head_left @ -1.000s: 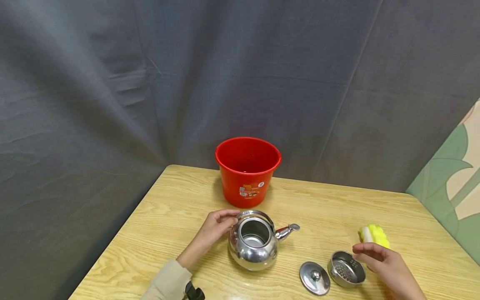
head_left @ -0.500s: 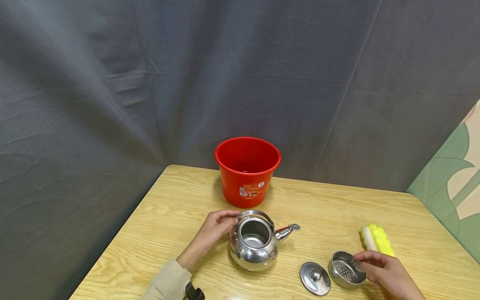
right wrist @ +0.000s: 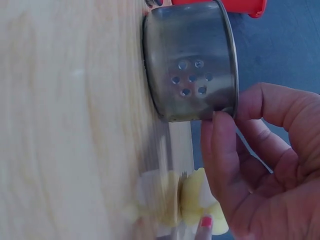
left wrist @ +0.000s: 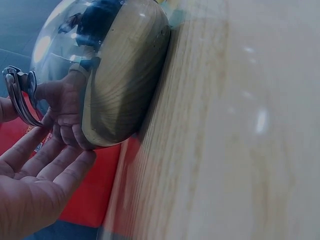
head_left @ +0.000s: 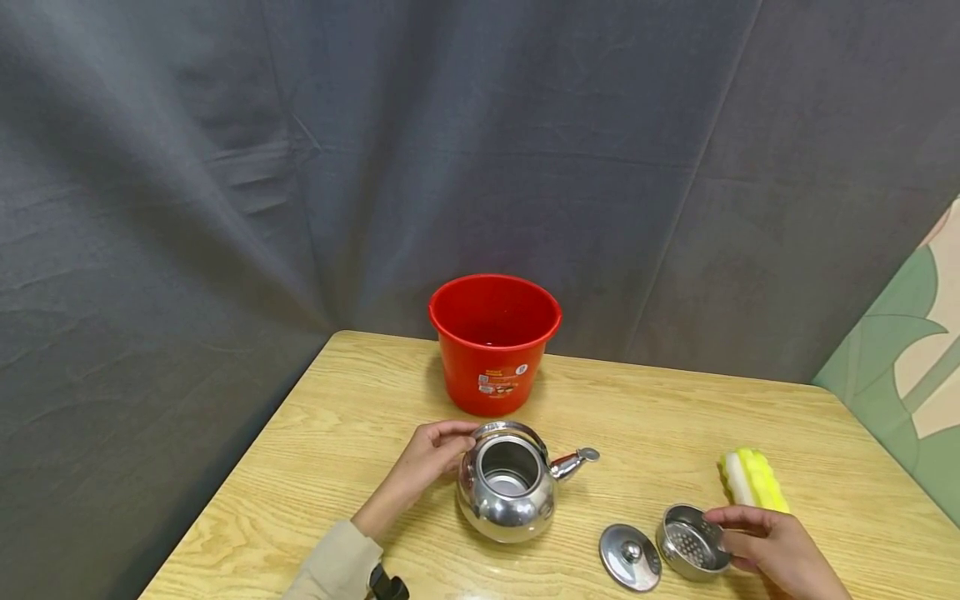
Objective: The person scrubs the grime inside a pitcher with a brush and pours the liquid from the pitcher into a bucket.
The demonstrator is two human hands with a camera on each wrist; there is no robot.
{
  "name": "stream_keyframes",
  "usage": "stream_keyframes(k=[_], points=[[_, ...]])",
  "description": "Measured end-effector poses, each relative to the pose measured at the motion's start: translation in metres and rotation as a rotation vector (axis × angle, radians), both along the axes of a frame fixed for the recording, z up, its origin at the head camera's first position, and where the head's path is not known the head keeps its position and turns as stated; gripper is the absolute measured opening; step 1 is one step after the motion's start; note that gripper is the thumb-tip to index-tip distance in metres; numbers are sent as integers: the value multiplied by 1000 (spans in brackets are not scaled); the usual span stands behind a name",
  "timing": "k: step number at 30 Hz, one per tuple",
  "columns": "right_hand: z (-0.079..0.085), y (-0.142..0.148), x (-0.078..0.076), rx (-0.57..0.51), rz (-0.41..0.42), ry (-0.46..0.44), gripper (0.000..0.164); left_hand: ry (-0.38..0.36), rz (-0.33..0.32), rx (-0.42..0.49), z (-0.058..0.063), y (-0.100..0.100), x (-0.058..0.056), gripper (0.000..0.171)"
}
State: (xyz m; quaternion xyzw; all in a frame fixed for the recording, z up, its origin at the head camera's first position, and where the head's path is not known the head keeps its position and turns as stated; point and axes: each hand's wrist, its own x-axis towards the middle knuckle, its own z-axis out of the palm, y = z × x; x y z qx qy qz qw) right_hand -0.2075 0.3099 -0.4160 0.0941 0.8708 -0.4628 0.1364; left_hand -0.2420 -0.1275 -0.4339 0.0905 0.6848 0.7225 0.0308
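A steel kettle (head_left: 506, 500) without its lid on stands on the wooden table, its spout pointing right. At its left side is my left hand (head_left: 429, 457); in the left wrist view, the thumb and index finger pinch the kettle's handle (left wrist: 22, 97) near its end, and the other fingers lie straight against the body. My right hand (head_left: 776, 546) pinches the rim of a perforated steel strainer (right wrist: 192, 60) between thumb and fingers. Whether the strainer is just off the table, I cannot tell. Beside it lies the round kettle lid (head_left: 630, 557), knob up.
Behind the kettle stands a red bucket (head_left: 491, 375). A yellow and white sponge (head_left: 753, 479) lies behind the right hand. A grey curtain (head_left: 480, 150) hangs along the table's back and left. A red-nailed fingertip (right wrist: 204, 227) shows near the sponge in the right wrist view.
My right hand has come down and left onto the strainer's rim and pinched it, uncovering more of the sponge. My left hand and the kettle have stayed in place.
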Motion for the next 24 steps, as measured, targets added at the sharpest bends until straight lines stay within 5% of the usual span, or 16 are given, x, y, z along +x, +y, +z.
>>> stream_keyframes(k=[24], points=[[6, -3, 7, -12, -36, 71, 30, 6, -8, -5, -1, -1, -1, 35]])
